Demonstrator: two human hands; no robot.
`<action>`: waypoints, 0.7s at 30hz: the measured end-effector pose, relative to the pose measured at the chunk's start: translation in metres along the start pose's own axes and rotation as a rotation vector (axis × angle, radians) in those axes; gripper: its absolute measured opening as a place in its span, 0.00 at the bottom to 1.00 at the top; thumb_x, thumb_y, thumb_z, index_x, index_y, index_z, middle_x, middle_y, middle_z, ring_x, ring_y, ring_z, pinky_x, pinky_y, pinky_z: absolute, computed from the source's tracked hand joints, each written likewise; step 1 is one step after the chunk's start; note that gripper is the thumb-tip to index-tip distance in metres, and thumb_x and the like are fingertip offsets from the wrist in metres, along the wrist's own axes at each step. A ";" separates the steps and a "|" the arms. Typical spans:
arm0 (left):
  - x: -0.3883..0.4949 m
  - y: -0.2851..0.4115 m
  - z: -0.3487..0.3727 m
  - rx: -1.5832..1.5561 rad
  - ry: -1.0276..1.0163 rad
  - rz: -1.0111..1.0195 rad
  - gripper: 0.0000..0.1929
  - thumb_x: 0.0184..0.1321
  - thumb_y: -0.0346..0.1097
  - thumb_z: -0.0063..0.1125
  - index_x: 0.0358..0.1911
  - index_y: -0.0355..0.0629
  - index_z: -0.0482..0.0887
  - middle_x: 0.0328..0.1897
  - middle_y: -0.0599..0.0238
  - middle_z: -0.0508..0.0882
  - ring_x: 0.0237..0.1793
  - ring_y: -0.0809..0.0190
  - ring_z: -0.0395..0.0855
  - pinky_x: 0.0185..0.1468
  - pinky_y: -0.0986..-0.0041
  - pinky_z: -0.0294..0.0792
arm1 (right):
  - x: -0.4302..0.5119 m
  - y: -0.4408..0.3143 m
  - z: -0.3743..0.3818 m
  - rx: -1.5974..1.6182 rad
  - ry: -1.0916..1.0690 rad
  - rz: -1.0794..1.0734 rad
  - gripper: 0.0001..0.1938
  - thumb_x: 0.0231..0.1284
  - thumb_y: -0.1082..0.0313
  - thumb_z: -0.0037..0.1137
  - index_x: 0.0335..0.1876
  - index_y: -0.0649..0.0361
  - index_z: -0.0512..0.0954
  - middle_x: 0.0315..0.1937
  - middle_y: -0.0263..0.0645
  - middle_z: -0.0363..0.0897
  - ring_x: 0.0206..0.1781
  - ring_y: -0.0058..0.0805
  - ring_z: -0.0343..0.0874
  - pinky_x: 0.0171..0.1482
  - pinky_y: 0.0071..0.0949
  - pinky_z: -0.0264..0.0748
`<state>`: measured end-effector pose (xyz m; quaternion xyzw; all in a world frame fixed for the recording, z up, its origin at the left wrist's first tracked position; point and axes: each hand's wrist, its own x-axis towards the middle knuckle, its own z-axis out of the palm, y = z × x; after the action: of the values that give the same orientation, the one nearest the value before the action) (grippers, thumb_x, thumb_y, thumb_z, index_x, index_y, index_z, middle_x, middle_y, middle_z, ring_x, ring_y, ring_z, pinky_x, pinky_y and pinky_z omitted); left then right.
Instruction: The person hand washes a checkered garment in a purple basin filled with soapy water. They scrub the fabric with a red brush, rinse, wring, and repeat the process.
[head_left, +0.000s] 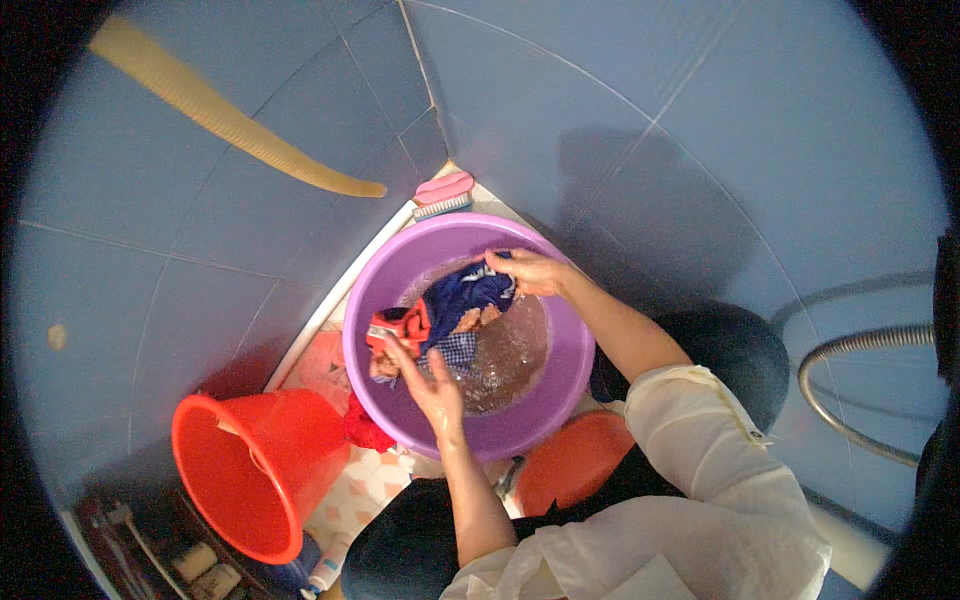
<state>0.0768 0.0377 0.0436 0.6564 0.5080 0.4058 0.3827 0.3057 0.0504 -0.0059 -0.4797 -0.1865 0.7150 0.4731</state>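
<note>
A wide purple plastic basin (469, 446) stands before me with cloudy, foamy water (514, 360) in it. My right hand (536, 274) pinches the upper right end of a navy blue garment (457, 296) with white marks, at the basin's far side. At the left, my left hand (431, 394) is wet, its thumb and fingers spread, fingertips against a red cloth (405, 322) with a white patch. Blue-and-white checked fabric (454, 351) hangs at the water beside my left thumb. Whether the cloth parts belong to one garment, I cannot tell.
A scrubbing brush (442, 199) lies in the corner behind the basin. At left an orange-red bucket (300, 420) rests tipped over. Another orange vessel (574, 457) and a dark round container (727, 367) stand right. A yellow hose (247, 135) hangs left; a metal shower hose (832, 352) loops right.
</note>
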 end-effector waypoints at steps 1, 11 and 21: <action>-0.011 -0.033 0.006 0.025 -0.057 -0.073 0.34 0.57 0.25 0.47 0.66 0.40 0.45 0.67 0.53 0.56 0.67 0.57 0.51 0.66 0.71 0.42 | 0.005 0.010 -0.008 -0.202 0.080 -0.022 0.25 0.56 0.51 0.53 0.54 0.60 0.68 0.48 0.37 0.72 0.46 0.25 0.73 0.48 0.27 0.71; -0.102 -0.151 0.027 -0.428 -0.259 -1.278 0.34 0.57 0.31 0.50 0.66 0.53 0.48 0.54 0.62 0.71 0.45 0.63 0.73 0.39 0.77 0.69 | 0.001 0.212 -0.004 -1.703 0.292 0.026 0.17 0.51 0.64 0.49 0.49 0.46 0.70 0.63 0.44 0.50 0.64 0.56 0.48 0.55 0.57 0.57; -0.108 -0.233 -0.005 -1.321 -0.095 -0.989 0.28 0.60 0.58 0.37 0.58 0.49 0.65 0.59 0.61 0.68 0.58 0.53 0.65 0.60 0.55 0.57 | -0.034 0.178 0.123 -0.877 -0.297 -0.023 0.17 0.41 0.50 0.57 0.35 0.53 0.78 0.32 0.42 0.76 0.33 0.38 0.78 0.45 0.38 0.71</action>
<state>-0.0278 -0.0231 -0.1827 0.0134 0.3784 0.3772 0.8452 0.1137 -0.0419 -0.0589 -0.5247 -0.5425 0.6244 0.2013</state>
